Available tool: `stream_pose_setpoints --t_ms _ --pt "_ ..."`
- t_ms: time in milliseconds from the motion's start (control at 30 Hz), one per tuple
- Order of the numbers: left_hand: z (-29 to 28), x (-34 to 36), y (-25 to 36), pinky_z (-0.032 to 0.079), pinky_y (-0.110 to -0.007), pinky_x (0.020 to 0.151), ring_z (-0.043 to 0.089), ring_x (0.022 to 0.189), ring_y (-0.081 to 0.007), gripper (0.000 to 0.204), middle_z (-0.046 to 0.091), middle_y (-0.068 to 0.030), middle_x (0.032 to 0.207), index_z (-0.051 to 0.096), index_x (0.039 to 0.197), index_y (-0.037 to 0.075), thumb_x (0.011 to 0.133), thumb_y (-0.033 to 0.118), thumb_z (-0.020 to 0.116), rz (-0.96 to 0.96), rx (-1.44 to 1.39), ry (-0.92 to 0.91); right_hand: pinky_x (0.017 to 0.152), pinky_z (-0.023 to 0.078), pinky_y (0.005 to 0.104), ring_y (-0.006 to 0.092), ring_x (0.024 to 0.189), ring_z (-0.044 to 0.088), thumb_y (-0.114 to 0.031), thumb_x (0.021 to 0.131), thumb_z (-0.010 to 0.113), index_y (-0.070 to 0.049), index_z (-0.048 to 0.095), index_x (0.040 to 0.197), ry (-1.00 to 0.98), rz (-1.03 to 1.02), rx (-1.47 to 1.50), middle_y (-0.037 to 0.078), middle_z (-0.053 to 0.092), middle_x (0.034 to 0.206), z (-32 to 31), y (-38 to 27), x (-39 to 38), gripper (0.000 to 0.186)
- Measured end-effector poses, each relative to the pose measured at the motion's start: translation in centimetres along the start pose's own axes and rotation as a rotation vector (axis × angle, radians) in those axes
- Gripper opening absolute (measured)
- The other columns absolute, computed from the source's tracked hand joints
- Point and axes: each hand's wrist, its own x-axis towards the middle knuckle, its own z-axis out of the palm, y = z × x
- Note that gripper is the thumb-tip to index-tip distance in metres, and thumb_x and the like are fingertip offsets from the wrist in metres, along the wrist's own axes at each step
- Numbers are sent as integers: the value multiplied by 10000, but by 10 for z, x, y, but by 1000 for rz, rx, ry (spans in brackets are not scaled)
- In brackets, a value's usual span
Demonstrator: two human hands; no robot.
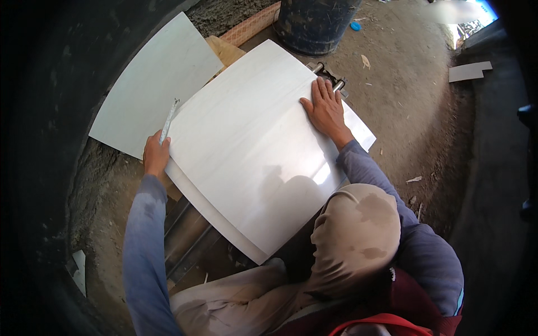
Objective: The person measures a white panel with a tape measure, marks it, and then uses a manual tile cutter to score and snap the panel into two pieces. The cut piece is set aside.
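My left hand (156, 151) is closed round a thin pale stick-like tool (169, 120) at the left edge of the top white tile (241, 134), its tip pointing up and away from me. My right hand (326, 112) lies open on the same tile near its right edge, fingers stretched out. A second white tile (204, 207) shows from beneath the top one along the left. Metal rails of what looks like a tile cutter (339, 85) poke out at the upper right and show below the tiles.
Another white tile (151, 78) lies at the upper left beside a piece of wood (223, 47). A dark drum (314, 22) stands at the back with a blue lid (355, 26) nearby. Offcuts (468, 71) lie on the dirt floor. My knee (353, 224) is in the foreground.
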Motion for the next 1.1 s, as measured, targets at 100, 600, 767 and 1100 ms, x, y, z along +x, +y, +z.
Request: stream_pose_setpoints --t_ms 100,600,767,1100 --pt "2 5 -5 492 -489 1039 621 1202 -426 481 626 -230 1298 618 1437 93 1000 288 670 54 38 -32 1306 139 544 366 1614 191 -601 1094 383 -17 329 1636 -39 30 -30 198 276 1719 -6 7 -30 799" --pt "-106 23 61 518 -364 720 640 725 -199 305 697 -68 822 694 1129 53 1064 312 547 238 -254 188 758 595 487 368 892 756 -225 1002 652 -25 713 1046 -371 -295 -234 206 750 947 -81 -35 -26 214" --pt "-103 -3 41 513 -344 707 613 699 -161 250 688 -33 827 675 1096 55 1042 287 597 92 -368 -1 589 559 477 351 652 720 -197 1003 686 -32 678 897 -253 -674 -195 183 704 738 -117 -113 20 196" --pt "-88 9 -46 485 -397 725 604 758 -198 377 653 -93 816 686 1160 6 1011 352 667 -65 -142 74 1161 448 472 346 1396 531 -440 1064 571 -65 651 1391 -165 -1117 135 149 579 1502 -55 -219 -28 504"
